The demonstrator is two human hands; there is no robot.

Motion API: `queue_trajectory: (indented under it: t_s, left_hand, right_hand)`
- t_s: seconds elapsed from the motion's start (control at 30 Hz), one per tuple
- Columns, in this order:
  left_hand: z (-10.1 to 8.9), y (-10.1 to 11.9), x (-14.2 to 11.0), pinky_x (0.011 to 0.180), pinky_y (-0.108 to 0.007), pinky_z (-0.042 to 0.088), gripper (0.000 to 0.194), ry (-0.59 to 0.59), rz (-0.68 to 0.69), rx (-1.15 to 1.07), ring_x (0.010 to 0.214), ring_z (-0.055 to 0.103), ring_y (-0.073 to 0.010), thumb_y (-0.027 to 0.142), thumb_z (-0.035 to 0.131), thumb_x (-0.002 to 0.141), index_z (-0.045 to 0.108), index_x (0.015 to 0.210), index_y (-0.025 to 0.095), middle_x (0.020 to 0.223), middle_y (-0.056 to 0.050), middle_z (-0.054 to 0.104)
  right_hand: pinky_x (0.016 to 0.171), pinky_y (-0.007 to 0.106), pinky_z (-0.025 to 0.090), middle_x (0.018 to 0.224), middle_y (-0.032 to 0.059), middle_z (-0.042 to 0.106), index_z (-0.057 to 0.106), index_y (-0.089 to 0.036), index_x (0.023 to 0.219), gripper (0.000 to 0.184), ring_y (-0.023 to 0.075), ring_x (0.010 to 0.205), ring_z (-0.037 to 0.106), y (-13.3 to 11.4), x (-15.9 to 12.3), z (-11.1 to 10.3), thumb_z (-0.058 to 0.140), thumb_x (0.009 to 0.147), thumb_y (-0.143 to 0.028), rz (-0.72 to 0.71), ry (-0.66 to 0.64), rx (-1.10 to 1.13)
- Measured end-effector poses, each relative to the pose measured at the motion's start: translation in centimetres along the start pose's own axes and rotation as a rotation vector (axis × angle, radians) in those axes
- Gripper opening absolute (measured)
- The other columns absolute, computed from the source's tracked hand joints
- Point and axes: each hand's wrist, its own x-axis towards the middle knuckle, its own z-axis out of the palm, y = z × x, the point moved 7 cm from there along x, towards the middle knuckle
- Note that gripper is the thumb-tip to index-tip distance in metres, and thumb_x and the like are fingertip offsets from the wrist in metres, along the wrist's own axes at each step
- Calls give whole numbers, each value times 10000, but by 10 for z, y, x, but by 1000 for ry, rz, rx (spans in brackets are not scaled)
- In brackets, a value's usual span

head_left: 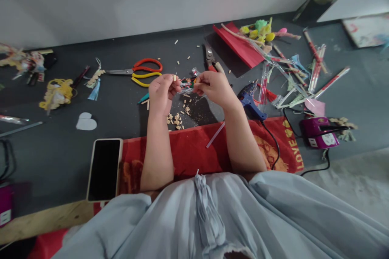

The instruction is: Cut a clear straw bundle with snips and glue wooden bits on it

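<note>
My left hand (162, 90) is closed in a pinch on a tiny tan piece (174, 77) held at its fingertips. My right hand (212, 85) is closed on a small bundle of thin shiny strands (187, 85) that stretches between the two hands. Both hands hover above a dark table (121, 101), over a scatter of small tan cut pieces (176, 119). Both forearms pass over a red cloth (188, 149) at the table's near edge.
Red and yellow scissors (142, 71) lie left of the hands, pliers (209, 58) behind them. A blue glue gun (251, 99), a purple power strip (319, 131), wrapped sticks (316, 64) and red paper (240, 48) are right. A phone (105, 168), a grey heart (86, 122) and yellow yarn (57, 93) lie left.
</note>
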Motion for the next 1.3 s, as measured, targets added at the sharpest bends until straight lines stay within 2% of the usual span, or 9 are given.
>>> queue_trajectory:
  t_s: [0.17, 0.3, 0.43, 0.57, 0.7, 1.17, 1.3]
  left_hand:
    - [1, 0, 0, 520, -156, 457, 237, -16, 0, -14, 506, 533, -30, 384, 633, 778, 569, 680, 178, 627, 29, 606]
    - [2, 2, -1, 512, -155, 451, 243, -13, 3, 8, 498, 527, -26, 378, 643, 769, 557, 660, 179, 621, 32, 596]
    - [3, 3, -3, 512, -153, 450, 239, -25, 2, 33, 496, 522, -21, 373, 677, 733, 565, 647, 180, 612, 38, 585]
    - [6, 4, -4, 503, -160, 449, 238, -55, 8, -13, 489, 521, -24, 362, 749, 654, 597, 650, 178, 605, 36, 596]
    - [8, 6, -5, 547, -169, 483, 234, -51, 32, 28, 529, 557, -34, 338, 777, 644, 604, 675, 184, 639, 36, 610]
    - [10, 15, -10, 611, -202, 521, 143, -55, 214, 148, 598, 600, -58, 287, 783, 646, 673, 699, 213, 691, 26, 660]
    - [8, 16, -10, 631, -212, 524, 119, -32, 220, 196, 614, 610, -66, 274, 779, 651, 682, 694, 220, 694, 28, 662]
  right_hand:
    - [621, 293, 489, 683, 10, 655, 542, -191, 730, 131, 104, 592, 566, -4, -1, 1, 504, 845, -240, -37, -8, -2]
    - [584, 279, 455, 640, -3, 634, 537, -191, 722, 125, 104, 569, 543, -11, -4, -5, 571, 809, -273, -102, 84, -60]
    - [578, 265, 425, 628, -7, 587, 541, -191, 723, 199, 101, 597, 511, -25, -10, -8, 585, 822, -358, -185, 151, -79]
    - [618, 262, 432, 744, 4, 585, 588, -183, 803, 202, 102, 684, 519, -43, -15, -2, 614, 808, -383, -269, 155, -19]
    - [675, 280, 452, 809, 17, 596, 610, -182, 830, 193, 113, 741, 541, -53, -17, 2, 612, 810, -374, -322, 153, 43]
    - [713, 282, 490, 809, 13, 599, 611, -190, 824, 228, 113, 765, 576, -46, -13, 3, 610, 812, -418, -311, 145, 74]
    - [730, 295, 506, 820, 16, 615, 618, -190, 835, 224, 117, 770, 592, -44, -12, 4, 618, 807, -412, -323, 165, 100]
